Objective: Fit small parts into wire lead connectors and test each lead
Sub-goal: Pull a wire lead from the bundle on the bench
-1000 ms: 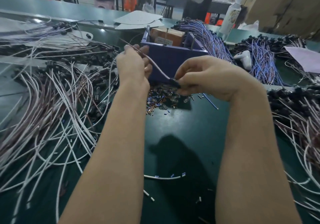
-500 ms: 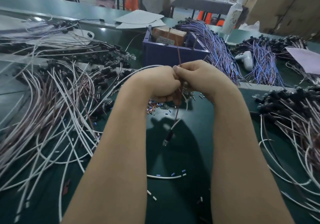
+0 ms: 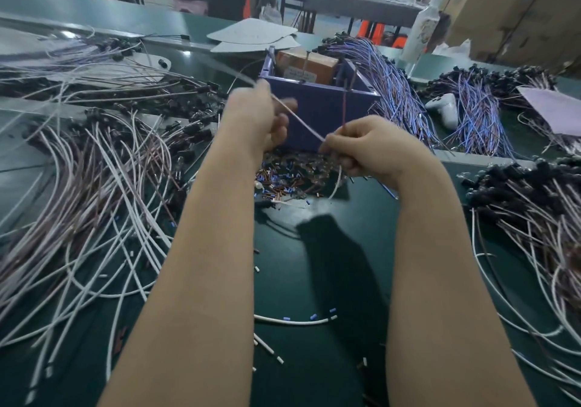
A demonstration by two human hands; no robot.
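1. I see the left hand and the right hand both pinching one wire, held taut above the small parts.
2. The purple bin is just behind the hands. Loose white wires lie to the left and black-ended leads to the right.

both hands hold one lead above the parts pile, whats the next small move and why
Probably slide the right hand along the lead toward its connector end. The lead runs straight between left hand and right hand, and no connector shows at either hand, so no part can go in yet.
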